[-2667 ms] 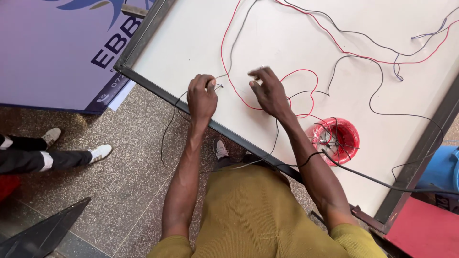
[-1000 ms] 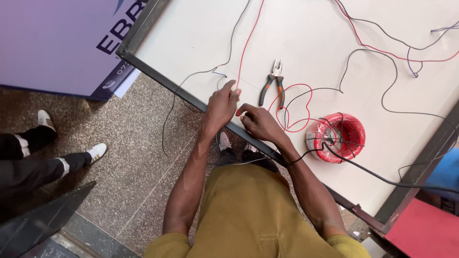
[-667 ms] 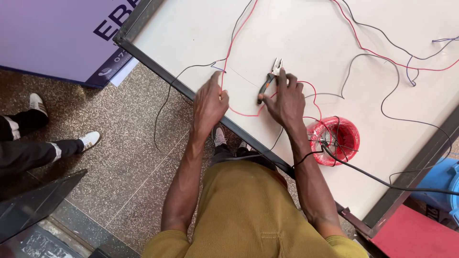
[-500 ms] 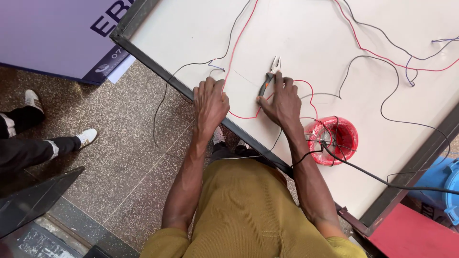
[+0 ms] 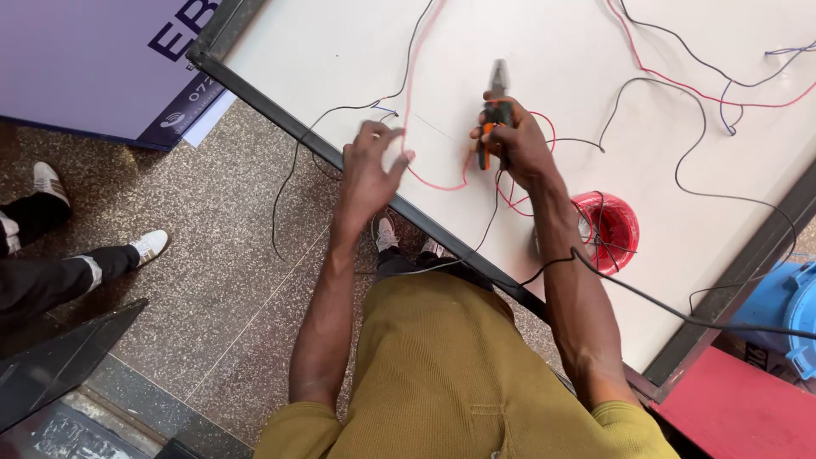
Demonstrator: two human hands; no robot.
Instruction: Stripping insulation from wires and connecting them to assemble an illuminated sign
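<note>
My right hand (image 5: 514,146) grips a pair of pliers (image 5: 495,95) with orange and black handles, jaws pointing away from me over the white board (image 5: 340,51). My left hand (image 5: 372,166) hovers at the board's near dark-framed edge, fingers spread, close to a thin red wire (image 5: 416,110) and a black wire (image 5: 340,115); I cannot tell whether it pinches either. Red and black wires loop across the board around both hands.
A red coil of wire (image 5: 610,228) lies right of my right forearm. A black cable (image 5: 663,306) crosses that arm. A purple sign (image 5: 93,68) leans at left. Another person's legs and white shoes (image 5: 149,246) stand on the speckled floor. A blue container (image 5: 786,310) sits far right.
My right hand has picked the pliers up off the board and raised them. My left hand has lifted from the board's edge and opened its fingers.
</note>
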